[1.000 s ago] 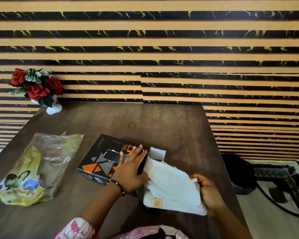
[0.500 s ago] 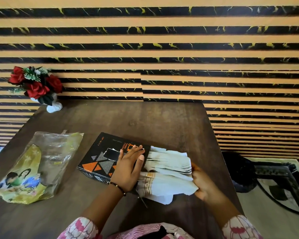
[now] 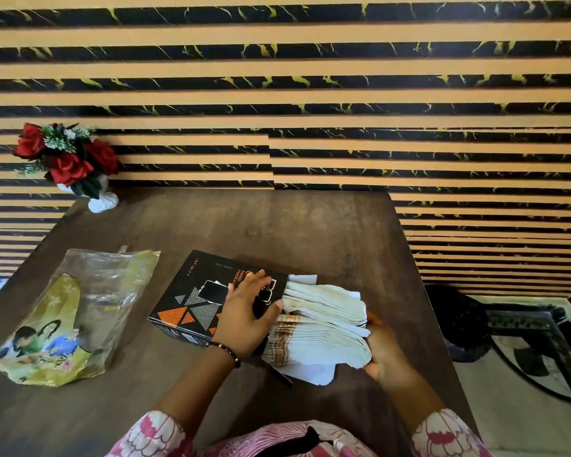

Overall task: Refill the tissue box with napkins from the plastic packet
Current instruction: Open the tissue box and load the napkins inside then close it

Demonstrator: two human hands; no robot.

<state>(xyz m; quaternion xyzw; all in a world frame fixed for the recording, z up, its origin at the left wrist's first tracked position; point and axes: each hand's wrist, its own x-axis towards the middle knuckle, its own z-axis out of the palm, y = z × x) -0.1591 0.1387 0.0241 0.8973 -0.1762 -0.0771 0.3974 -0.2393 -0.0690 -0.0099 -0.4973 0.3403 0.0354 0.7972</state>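
Observation:
A black tissue box (image 3: 198,291) with orange and grey triangles lies flat on the brown table (image 3: 277,225). Its right end is open, white flaps showing. A thick stack of white napkins (image 3: 320,328) sticks out of that end, fanned in two bundles. My left hand (image 3: 244,316) lies flat on the box top, thumb at the napkins' edge. My right hand (image 3: 381,351) cups the stack's outer end from the right, fingers curled under it. The plastic packet (image 3: 76,318), clear and yellow with a printed picture, lies crumpled at the left.
A white vase of red roses (image 3: 70,159) stands at the table's far left corner against the striped wall. Right of the table, a dark object (image 3: 455,324) lies on a patterned floor mat. The table's right edge runs close by my right hand.
The napkins were loose and unfolded outside the box a second ago. They are now gathered into a tight stack, and my right hand has moved left, pressing it into the box's open end.

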